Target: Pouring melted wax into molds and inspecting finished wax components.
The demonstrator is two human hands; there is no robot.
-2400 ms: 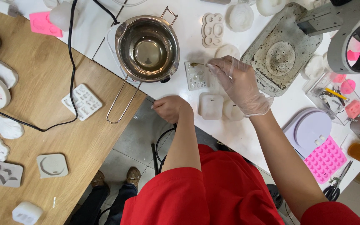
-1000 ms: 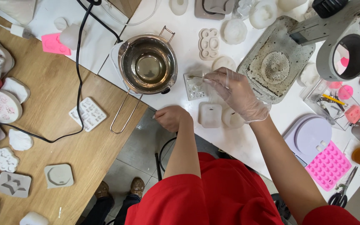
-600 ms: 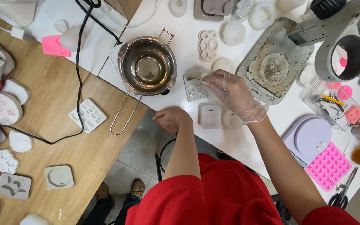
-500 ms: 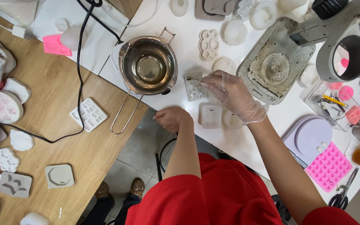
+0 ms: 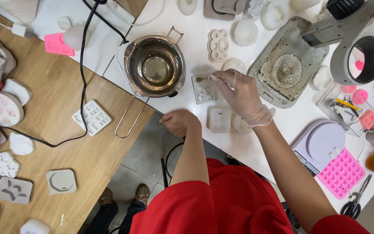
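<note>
Pot (image 5: 154, 66) holds clear liquid; gloved right hand (image 5: 241, 96) over clear mould (image 5: 203, 89).

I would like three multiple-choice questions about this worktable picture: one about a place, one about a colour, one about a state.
1. Where does the steel pot stand?
A. on the white table, left of the small clear mould
B. on the wooden table
C. on the purple scale

2. What colour is the many-holed mould beside the scissors?
A. blue
B. pink
C. green

3. What is the state of the right hand?
A. bare and flat on the table
B. gloved, pinching a small spoon over the clear mould
C. gloved, gripping the pot handle

Answers:
1 A, since the pot sits on the white table with the clear mould to its right.
2 B, its surface is bright pink.
3 B, a clear glove covers the hand and its fingertips hold a small spoon above the mould.
</note>
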